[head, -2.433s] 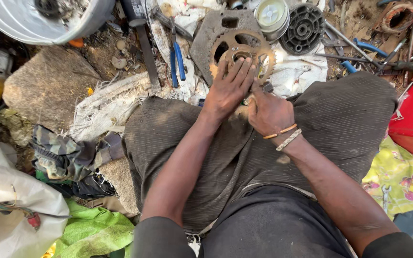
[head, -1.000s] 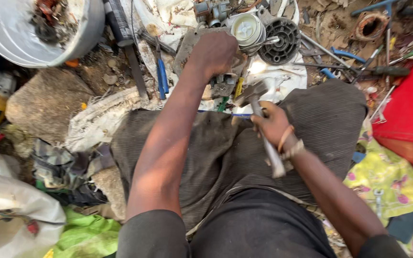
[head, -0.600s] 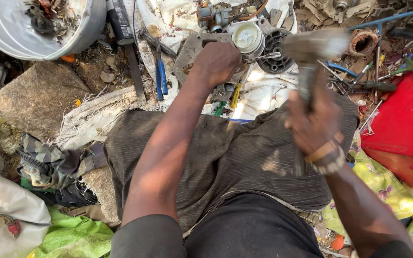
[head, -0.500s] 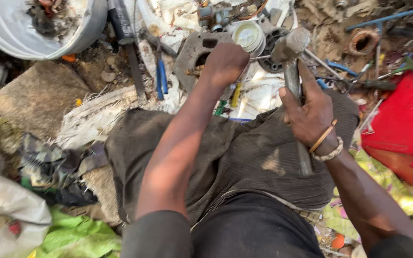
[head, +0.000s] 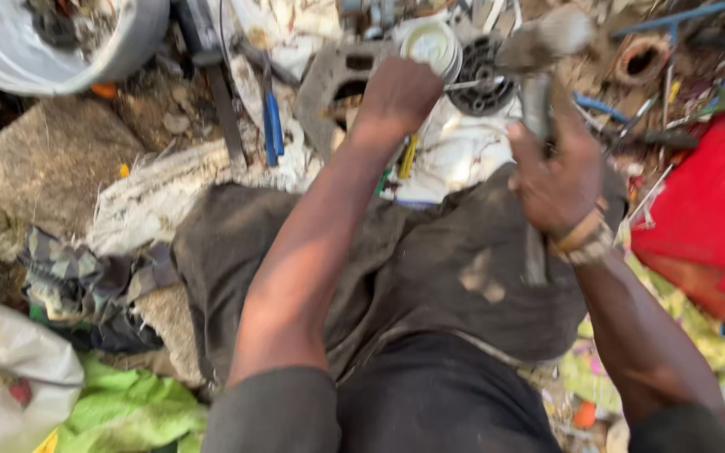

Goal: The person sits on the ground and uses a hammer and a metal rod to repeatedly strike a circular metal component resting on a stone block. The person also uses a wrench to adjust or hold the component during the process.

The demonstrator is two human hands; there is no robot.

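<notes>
Fingers of your right hand clench the hammer raised above the metal plate – your left hand grips a punch there, blurred – so strike squarely, keeping those knuckles clear.

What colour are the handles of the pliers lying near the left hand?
Blue. The pliers lie on the ground left of the left hand, clearest in the head view.

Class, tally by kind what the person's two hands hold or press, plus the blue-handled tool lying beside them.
Hammer, in the right hand: 1
Grey metal plate, under the left hand: 1
Blue-handled pliers: 1
Total: 3
</notes>
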